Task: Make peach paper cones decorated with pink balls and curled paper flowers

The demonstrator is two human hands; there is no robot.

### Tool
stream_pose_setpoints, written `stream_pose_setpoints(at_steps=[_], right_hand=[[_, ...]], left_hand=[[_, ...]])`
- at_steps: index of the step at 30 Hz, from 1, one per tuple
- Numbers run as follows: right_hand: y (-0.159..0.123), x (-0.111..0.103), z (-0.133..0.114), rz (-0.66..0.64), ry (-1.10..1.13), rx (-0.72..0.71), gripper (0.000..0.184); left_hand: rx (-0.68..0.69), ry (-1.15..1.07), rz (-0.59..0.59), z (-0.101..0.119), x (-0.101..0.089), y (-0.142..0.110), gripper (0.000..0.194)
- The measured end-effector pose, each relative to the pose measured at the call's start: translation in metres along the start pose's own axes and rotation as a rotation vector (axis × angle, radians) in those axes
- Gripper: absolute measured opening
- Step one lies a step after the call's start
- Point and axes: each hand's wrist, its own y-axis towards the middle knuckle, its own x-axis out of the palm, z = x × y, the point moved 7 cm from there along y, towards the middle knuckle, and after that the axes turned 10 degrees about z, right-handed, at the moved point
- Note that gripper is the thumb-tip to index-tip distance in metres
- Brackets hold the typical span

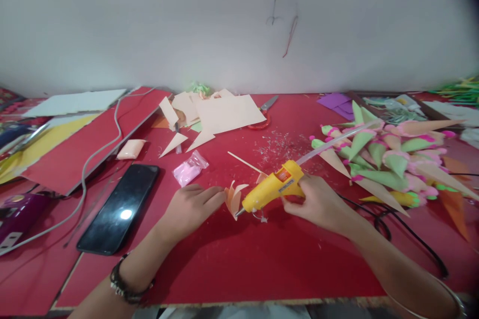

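Observation:
In the head view my right hand point(318, 204) is wrapped round the handle of a yellow glue gun point(275, 187), with a clear glue stick point(337, 139) poking out of its back. The gun's metal tip points left and meets the lower end of a small orange paper piece point(234, 199) with several pointed petals. My left hand point(194, 207) pinches that paper piece from its left side. A thin pale stick point(245, 162) lies just behind the gun. Whether the tip is pressed on the paper or just beside it, I cannot tell.
On the red table point(284, 269) lie a black phone point(119, 209), a small pink packet point(190, 168), cream paper sheets point(228, 112) and red-handled scissors point(267, 109). At right is a heap of paper cones point(389, 159). A black cord point(415, 237) curls below it.

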Motion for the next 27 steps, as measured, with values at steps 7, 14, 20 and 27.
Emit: stream_pose_setpoints(at_steps=[7, 14, 20, 27], right_hand=[[-0.0002, 0.0004, 0.002, -0.013, -0.038, -0.01, 0.007], [0.001, -0.0011, 0.004, 0.01, -0.07, -0.028, 0.007], [0.0026, -0.0042, 0.0049, 0.041, -0.125, -0.036, 0.005], [0.0039, -0.0053, 0.0066, 0.059, -0.161, -0.037, 0.005]], left_hand=[[0.007, -0.015, 0.029, 0.0004, -0.0026, 0.0012, 0.011], [0.01, -0.01, 0.029, 0.0012, -0.0046, 0.0035, 0.012], [0.008, -0.016, 0.029, 0.0005, -0.0048, 0.0042, 0.01], [0.019, 0.0, 0.045, 0.0008, -0.0048, 0.0027, 0.011]])
